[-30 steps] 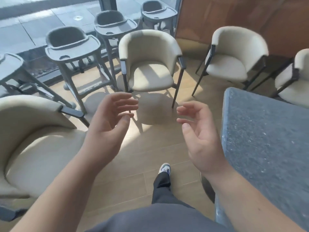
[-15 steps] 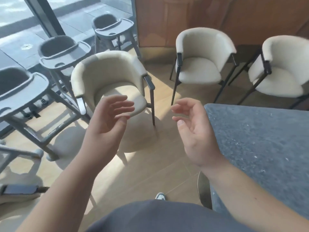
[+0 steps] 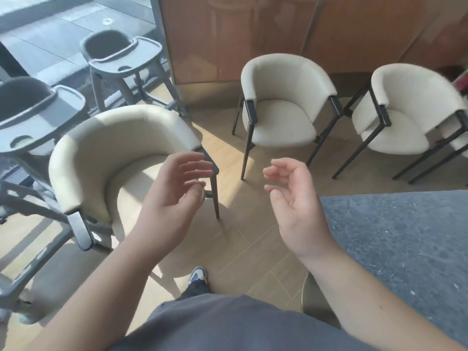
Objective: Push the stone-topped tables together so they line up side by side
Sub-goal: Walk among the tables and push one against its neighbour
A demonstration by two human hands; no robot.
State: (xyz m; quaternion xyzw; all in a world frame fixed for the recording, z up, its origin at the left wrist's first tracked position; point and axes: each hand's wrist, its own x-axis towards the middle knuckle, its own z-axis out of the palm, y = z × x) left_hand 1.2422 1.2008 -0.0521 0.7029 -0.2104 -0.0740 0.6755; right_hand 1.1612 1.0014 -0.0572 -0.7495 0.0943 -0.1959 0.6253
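Note:
One grey speckled stone-topped table fills the lower right of the head view; its left edge runs just right of my right forearm, and its round base shows below that arm. No second table is in view. My left hand hovers in the air in front of a cream chair, fingers apart and loosely curled, holding nothing. My right hand floats just left of the table's near corner, palm turned inward, fingers apart and empty. Neither hand touches the table.
A cream armchair stands close at the left. Two more cream armchairs stand by the wooden wall. Grey high chairs line the window at the left. My shoe rests on the wood floor.
My view has swung to the right, so chairs and high chairs slid left and the table's far edge came into sight. Both hands stay raised and empty in much the same pose.

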